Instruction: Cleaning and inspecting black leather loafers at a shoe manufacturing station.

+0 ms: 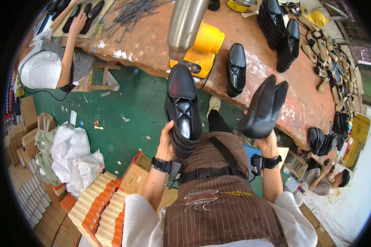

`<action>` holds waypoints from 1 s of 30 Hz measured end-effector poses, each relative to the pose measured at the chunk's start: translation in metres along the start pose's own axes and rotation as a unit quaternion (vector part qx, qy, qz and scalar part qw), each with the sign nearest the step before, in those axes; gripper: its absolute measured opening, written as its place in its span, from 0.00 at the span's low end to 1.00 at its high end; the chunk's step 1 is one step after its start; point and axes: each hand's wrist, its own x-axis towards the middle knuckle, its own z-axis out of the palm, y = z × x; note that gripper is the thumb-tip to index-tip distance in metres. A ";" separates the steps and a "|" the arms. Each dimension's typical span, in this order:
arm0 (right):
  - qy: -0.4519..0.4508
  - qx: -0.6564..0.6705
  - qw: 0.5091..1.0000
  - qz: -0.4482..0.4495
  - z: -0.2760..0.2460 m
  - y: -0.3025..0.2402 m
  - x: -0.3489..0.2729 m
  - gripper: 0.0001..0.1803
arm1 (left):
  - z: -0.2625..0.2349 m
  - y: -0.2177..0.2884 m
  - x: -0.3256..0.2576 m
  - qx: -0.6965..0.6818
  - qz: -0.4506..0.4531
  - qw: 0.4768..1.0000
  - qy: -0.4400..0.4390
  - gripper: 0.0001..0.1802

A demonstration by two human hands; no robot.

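The left hand [165,142] has its grip clamped on the heel end of a stack of black shoes [182,109], fingers wrapped around the lower edge, the toes pointing up and away from the person. The topmost shoe shows its open inside with a quilted lining. The right hand [268,142] has its grip closed from below on a second pair of black shoes [263,108], held side by side with their smooth soles facing the camera and tilting up to the right. The two bundles are well apart, with the brown striped apron [218,197] below and between them. Each wrist wears a black strap.

Just above the left grip, a yellow machine [202,49] with a silver metal cylinder [185,24] sits on the worn reddish tabletop [251,66]. Up and between the two grips, a single black shoe [236,68] lies on that tabletop; further up from the right grip stands a row of black shoes [282,33]. Left of the left grip, beyond the green floor [123,107], lie white bags [74,156] and stacked boxes [99,206]. Far up and left, another person in a white sleeve [41,66] rests a hand on dark shoes. Lower right of the right grip, a further person sits by more shoes
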 end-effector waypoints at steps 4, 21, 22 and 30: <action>-0.003 0.021 1.000 -0.019 -0.016 -0.002 -0.008 0.25 | -0.016 -0.008 0.002 0.029 -0.025 0.999 -0.024 0.33; 0.075 -0.057 0.994 -0.048 -0.040 0.008 -0.009 0.26 | 0.006 0.015 0.031 -0.056 0.043 0.994 -0.083 0.44; 0.084 -0.073 0.992 -0.055 -0.042 0.008 -0.009 0.25 | 0.035 0.015 0.018 -0.041 0.038 0.995 -0.083 0.29; 0.106 -0.046 0.988 -0.106 -0.008 -0.007 0.003 0.18 | 0.017 -0.007 0.010 0.114 0.055 0.991 0.039 0.24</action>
